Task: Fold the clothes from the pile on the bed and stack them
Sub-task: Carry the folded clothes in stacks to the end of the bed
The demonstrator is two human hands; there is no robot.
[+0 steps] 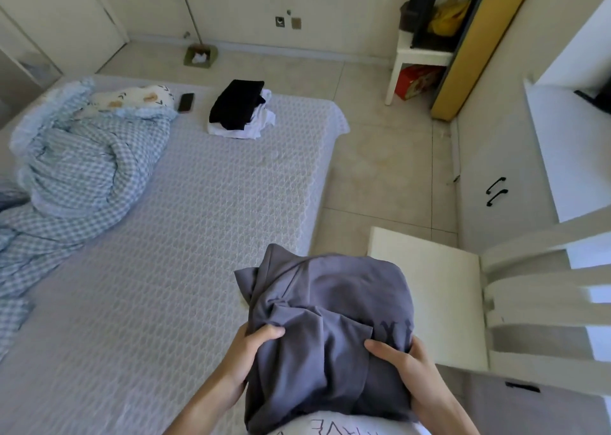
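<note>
Over the bed's (185,223) near edge, your left hand (246,352) and right hand (408,372) each grip the bunched grey garment (325,322); 1 folded stack (241,110) sits at the far end.

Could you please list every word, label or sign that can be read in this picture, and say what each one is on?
"HAVE", seen upside down, on the person's white shirt; the rest is cut off.
Dark lettering on the grey garment, which both hands hold: partly folded under, unreadable.
Print on the red box under the white stool: too blurred to read.
</note>
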